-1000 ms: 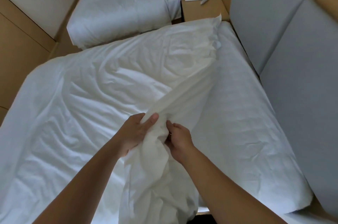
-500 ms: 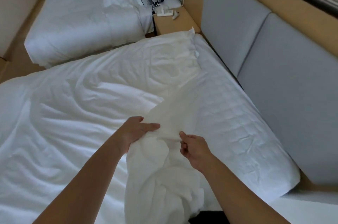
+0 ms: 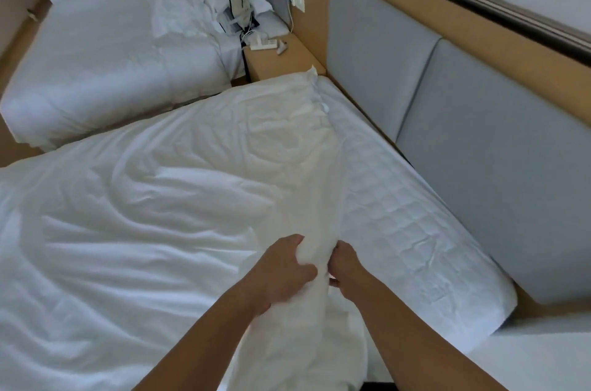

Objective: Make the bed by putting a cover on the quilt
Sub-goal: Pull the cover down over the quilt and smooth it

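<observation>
Gripping a bunched ridge of cover (image 3: 319,199) with left hand (image 3: 281,275) and right hand (image 3: 348,269), fingers curled into the cloth, side by side. Spread rumpled over the mattress (image 3: 399,215) leftward, reaching up toward the nightstand (image 3: 278,63).

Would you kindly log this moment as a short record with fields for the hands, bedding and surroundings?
left hand: grips the bunched fabric from its left
right hand: pinches the same bunch from its right
bunched fabric: white, gathered between both hands
spread bedding: white, rumpled, left of the bare strip
mattress pad: bare strip beside the headboard
nightstand: wooden, beside the second bed
</observation>
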A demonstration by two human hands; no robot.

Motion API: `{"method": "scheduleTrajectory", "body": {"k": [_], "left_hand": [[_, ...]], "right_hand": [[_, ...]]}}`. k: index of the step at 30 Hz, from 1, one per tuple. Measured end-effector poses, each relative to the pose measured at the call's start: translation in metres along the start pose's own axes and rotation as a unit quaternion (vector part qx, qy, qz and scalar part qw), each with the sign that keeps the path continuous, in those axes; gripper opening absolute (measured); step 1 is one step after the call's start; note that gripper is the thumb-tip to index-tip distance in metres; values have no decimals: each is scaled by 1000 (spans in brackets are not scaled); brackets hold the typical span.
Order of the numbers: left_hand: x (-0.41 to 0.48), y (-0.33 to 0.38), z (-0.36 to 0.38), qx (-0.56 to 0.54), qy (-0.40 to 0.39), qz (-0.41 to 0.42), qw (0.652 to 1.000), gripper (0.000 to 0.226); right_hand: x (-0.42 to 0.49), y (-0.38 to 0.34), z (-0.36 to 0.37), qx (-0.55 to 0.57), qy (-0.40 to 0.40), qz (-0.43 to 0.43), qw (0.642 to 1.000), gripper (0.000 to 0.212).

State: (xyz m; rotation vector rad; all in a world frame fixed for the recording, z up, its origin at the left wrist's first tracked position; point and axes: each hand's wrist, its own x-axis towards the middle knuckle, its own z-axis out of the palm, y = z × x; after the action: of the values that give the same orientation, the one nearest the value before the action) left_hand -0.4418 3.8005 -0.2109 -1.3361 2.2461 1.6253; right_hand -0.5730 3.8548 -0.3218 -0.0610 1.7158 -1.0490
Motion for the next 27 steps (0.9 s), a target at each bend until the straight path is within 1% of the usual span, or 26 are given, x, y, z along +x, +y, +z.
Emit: {"method": "scheduleTrajectory", "body": {"k": [1, 2, 3, 4, 5, 6, 7, 8, 10, 11, 13, 14, 15, 17, 18, 19, 20, 21, 22, 23, 24, 26, 27], "left_hand": [[-4, 0, 5, 19, -9, 18, 1000, 34], [-9, 1, 9, 32, -20, 29, 999, 36], [-14, 0, 12, 46, -37, 31, 998, 42], [-18, -2, 15, 60, -57, 31, 996, 49], [-21, -5, 17, 70, -78, 33, 994, 58], [-25, -6, 17, 72, -95, 35, 992, 64], [-29, -8, 18, 71, -109, 36, 991, 64], [-32, -8, 17, 74, -119, 33, 990, 59], [-38, -10, 16, 81, -136, 24, 987, 52], [-38, -13, 15, 83, -147, 12, 986, 51], [-36, -13, 7, 65, -163, -20, 984, 48], [-33, -11, 2, 52, -153, -33, 986, 46], [-25, -9, -3, 45, -117, -40, 991, 49], [2, -3, -12, 45, 7, -56, 997, 64], [21, -3, -15, 39, 62, -75, 994, 72], [40, -1, -16, 18, 95, -98, 991, 82], [59, 2, -15, -17, 106, -123, 987, 88], [78, 6, -13, -59, 107, -143, 982, 88], [95, 12, -9, -86, 107, -158, 978, 81], [112, 17, -4, -88, 103, -167, 977, 69], [127, 22, 2, -64, 98, -172, 978, 54], [152, 30, 15, 27, 83, -176, 981, 25], [162, 34, 20, 68, 76, -178, 979, 15]], "right_hand": [[1, -10, 0, 78, 14, -2, 997, 17], [6, -21, -4, 142, 22, -1, 990, 27], [12, -30, -9, 179, 29, 1, 984, 43], [18, -40, -13, 181, 19, 3, 983, 61], [21, -48, -16, 137, 7, 3, 991, 73], [23, -55, -16, 76, -4, 4, 997, 77], [23, -60, -13, 12, -6, 0, 1000, 72], [25, -62, -9, -57, -1, -15, 998, 63], [26, -63, 0, -179, 9, -73, 981, 47], [25, -62, 3, -215, 3, -103, 971, 44], [19, -58, 7, -236, -25, -135, 962, 44], [16, -55, 6, -242, -32, -142, 959, 44], [13, -52, 5, -241, -38, -152, 958, 44], [10, -43, 1, -236, -59, -170, 955, 43], [7, -40, -1, -230, -75, -177, 954, 42], [4, -39, -4, -225, -92, -182, 953, 42], [3, -37, -6, -219, -109, -184, 952, 42], [1, -37, -8, -216, -124, -183, 951, 42], [1, -37, -11, -221, -135, -180, 949, 42], [1, -38, -13, -229, -141, -181, 946, 42], [4, -38, -17, -237, -146, -181, 943, 43], [13, -39, -27, -247, -168, -180, 937, 45], [18, -40, -34, -238, -189, -179, 936, 45]]}}
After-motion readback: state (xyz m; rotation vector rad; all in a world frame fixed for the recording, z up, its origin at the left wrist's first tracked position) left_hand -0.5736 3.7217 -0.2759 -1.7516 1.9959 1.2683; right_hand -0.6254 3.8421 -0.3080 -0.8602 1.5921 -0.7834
